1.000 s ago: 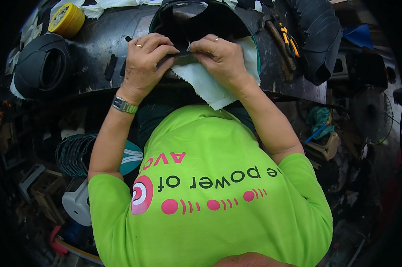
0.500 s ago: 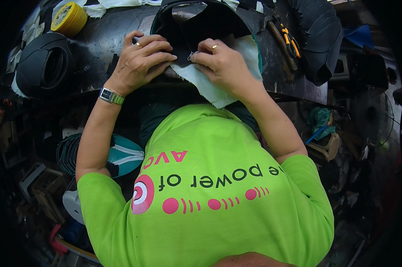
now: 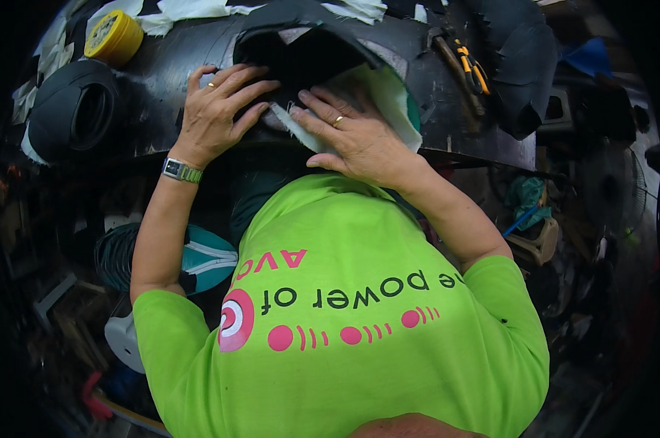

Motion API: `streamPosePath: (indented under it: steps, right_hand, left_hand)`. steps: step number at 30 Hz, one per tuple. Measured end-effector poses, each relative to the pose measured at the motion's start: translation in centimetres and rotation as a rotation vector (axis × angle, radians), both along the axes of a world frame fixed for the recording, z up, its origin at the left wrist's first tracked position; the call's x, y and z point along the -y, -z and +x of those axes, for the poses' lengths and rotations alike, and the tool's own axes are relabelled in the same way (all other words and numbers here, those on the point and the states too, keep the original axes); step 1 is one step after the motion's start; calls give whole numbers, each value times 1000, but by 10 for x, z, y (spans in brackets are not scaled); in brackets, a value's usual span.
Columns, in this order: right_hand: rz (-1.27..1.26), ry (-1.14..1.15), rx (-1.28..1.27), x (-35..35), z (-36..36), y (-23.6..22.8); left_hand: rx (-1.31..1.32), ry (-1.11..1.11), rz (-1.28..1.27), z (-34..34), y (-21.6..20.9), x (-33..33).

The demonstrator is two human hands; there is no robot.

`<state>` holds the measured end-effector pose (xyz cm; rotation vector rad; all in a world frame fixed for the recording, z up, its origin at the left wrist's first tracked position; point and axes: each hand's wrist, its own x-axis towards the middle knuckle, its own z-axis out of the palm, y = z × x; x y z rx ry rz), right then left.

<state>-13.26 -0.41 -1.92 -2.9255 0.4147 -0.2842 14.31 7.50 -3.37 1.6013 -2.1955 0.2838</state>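
Note:
A black shaped shoe-upper-like piece [image 3: 300,52] with a pale cloth lining [image 3: 390,95] and a green outer edge lies at the table's front edge in front of me. My left hand [image 3: 216,109] rests at its left side, fingers stretched and apart, the fingertips on the black material. Flat over the pale cloth lies my right hand [image 3: 355,135], its fingers extended and its thumb pointing away from them. The cloth's frayed edge shows between my two hands. Part of the lining is hidden under the right hand.
On the dark table [image 3: 169,80] stand a yellow tub [image 3: 116,40] and a stack of black shaped pieces [image 3: 74,109] at left. At right lie a hammer [image 3: 454,69], yellow-handled pliers [image 3: 474,69] and another row of black pieces [image 3: 512,66]. Pale cloth scraps [image 3: 184,11] line the back.
My right hand has gone from a pinch at the cloth's edge to lying flat on it. The cloth is folded back up into the black piece, which has shifted slightly left.

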Motion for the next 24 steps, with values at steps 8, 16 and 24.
streamPosePath:
  steps: [8, 16, 24]
  right_hand:
    - [637, -291, 496, 7, -33, -53]
    - [-287, 893, 84, 146, -83, -7]
    - [-91, 894, 295, 163, -93, 19]
  left_hand:
    - [-21, 169, 89, -8, -36, -4]
    - [-631, -24, -132, 17, -74, 119]
    - [-688, 116, 435, 10, -26, 161]
